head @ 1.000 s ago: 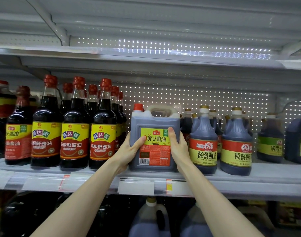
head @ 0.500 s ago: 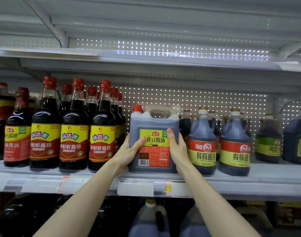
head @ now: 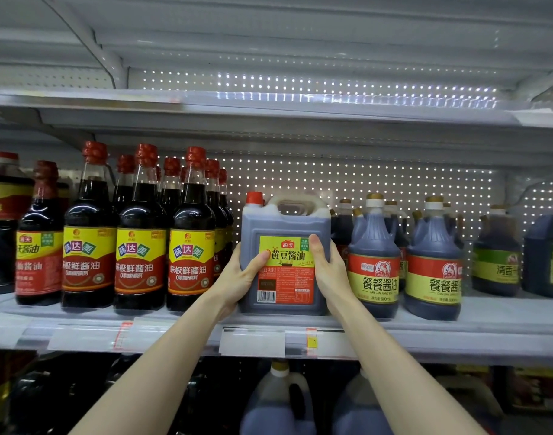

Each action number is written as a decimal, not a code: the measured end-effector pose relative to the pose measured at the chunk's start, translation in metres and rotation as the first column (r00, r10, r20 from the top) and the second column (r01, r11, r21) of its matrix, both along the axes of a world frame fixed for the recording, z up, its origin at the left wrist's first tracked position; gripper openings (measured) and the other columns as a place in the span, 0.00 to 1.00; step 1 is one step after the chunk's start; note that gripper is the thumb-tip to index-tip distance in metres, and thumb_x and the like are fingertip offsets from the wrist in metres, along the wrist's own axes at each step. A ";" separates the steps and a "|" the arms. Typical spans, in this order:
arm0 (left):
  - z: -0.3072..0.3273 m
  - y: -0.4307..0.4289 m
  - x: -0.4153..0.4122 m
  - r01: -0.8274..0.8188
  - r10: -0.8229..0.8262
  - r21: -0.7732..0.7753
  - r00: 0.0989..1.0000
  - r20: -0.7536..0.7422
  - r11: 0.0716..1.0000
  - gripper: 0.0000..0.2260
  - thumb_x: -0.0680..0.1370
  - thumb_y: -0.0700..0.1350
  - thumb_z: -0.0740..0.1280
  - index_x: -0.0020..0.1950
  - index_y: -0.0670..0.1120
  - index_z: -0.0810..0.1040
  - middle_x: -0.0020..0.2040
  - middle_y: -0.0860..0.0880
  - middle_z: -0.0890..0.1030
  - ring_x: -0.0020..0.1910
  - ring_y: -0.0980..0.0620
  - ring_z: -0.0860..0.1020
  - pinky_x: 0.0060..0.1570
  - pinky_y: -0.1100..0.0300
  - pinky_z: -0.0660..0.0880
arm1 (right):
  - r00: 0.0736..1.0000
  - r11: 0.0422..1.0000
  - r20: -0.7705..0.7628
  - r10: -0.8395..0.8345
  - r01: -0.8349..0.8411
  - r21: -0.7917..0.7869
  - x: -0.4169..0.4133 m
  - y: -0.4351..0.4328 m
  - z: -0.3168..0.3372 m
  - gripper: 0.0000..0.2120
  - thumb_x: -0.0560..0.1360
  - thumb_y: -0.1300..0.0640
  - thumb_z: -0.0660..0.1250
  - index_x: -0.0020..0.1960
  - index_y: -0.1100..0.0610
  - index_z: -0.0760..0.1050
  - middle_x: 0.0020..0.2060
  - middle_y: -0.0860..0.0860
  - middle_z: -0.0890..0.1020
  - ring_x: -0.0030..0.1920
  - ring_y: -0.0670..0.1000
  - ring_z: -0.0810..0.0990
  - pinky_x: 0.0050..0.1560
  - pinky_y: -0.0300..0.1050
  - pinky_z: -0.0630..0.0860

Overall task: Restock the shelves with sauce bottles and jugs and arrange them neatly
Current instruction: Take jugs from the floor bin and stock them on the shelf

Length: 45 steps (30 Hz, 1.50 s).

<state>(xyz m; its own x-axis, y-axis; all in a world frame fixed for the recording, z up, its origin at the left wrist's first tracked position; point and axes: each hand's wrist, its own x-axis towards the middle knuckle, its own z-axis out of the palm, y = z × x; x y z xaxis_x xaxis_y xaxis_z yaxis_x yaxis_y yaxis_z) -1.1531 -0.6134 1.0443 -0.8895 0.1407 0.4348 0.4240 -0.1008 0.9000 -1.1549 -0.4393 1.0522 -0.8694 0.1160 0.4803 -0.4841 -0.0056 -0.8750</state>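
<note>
1. One square jug (head: 284, 224) with a red cap, moulded handle and yellow-red label stands upright on the middle shelf (head: 488, 321), near its front edge.
2. The left hand (head: 242, 277) grips the jug's left side, thumb across the label. The right hand (head: 327, 268) grips the right side, thumb also on the label.
3. To the jug's left stand rows of tall red-capped bottles (head: 140, 246), labels facing out.
4. To its right stand round-shouldered jugs (head: 374, 262), just beside the right hand.
5. A perforated back panel (head: 363, 183) is behind, a price strip (head: 251, 342) is on the shelf edge, and the lower jugs (head: 278, 400) sit beneath.

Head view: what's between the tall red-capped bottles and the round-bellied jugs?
The square jug, on the shelf, left hand and right hand gripping its sides; head view.
</note>
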 end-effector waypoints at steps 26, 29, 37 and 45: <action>0.008 -0.006 0.010 -0.083 0.085 -0.056 0.996 0.040 0.995 0.28 0.74 0.53 0.69 0.72 0.50 0.66 0.58 0.48 0.81 0.54 0.51 0.81 0.47 0.58 0.78 | 0.998 0.995 0.015 -0.053 0.051 0.081 0.019 -0.002 0.007 0.27 0.79 0.42 0.60 0.75 0.47 0.60 0.65 0.51 0.76 0.58 0.50 0.78 0.48 0.41 0.76; 0.018 -0.008 0.031 -0.202 0.203 -0.135 0.979 -0.008 0.970 0.44 0.65 0.64 0.72 0.76 0.49 0.62 0.68 0.48 0.74 0.63 0.48 0.75 0.60 0.49 0.75 | 0.995 0.987 -0.008 -0.100 0.100 0.127 0.042 0.002 0.012 0.31 0.79 0.44 0.61 0.78 0.49 0.54 0.68 0.46 0.69 0.69 0.51 0.69 0.60 0.44 0.72; 0.031 -0.013 0.102 -0.258 0.241 -0.161 0.963 -0.121 0.952 0.33 0.74 0.56 0.70 0.74 0.47 0.64 0.70 0.45 0.70 0.66 0.48 0.72 0.63 0.47 0.73 | 0.978 0.961 -0.081 -0.191 0.204 0.190 0.126 0.010 0.027 0.30 0.79 0.48 0.64 0.77 0.54 0.59 0.72 0.53 0.69 0.67 0.47 0.69 0.57 0.39 0.67; 0.018 -0.017 0.214 -0.264 0.212 -0.227 0.950 -0.231 0.938 0.29 0.74 0.54 0.70 0.72 0.48 0.67 0.62 0.50 0.75 0.60 0.52 0.74 0.57 0.58 0.70 | 0.975 0.948 -0.112 -0.193 0.215 0.236 0.217 0.017 0.017 0.26 0.78 0.48 0.66 0.73 0.55 0.66 0.65 0.53 0.76 0.63 0.48 0.74 0.63 0.43 0.70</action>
<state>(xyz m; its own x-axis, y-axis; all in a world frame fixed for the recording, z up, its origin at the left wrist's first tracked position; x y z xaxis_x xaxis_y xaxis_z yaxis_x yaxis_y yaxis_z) -0.9389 -0.6301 1.0627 -0.8087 0.0637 0.5848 0.5808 0.2438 0.7766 -0.9378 -0.4219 1.0689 -0.7934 0.1555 0.5885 -0.5263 0.3105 -0.7916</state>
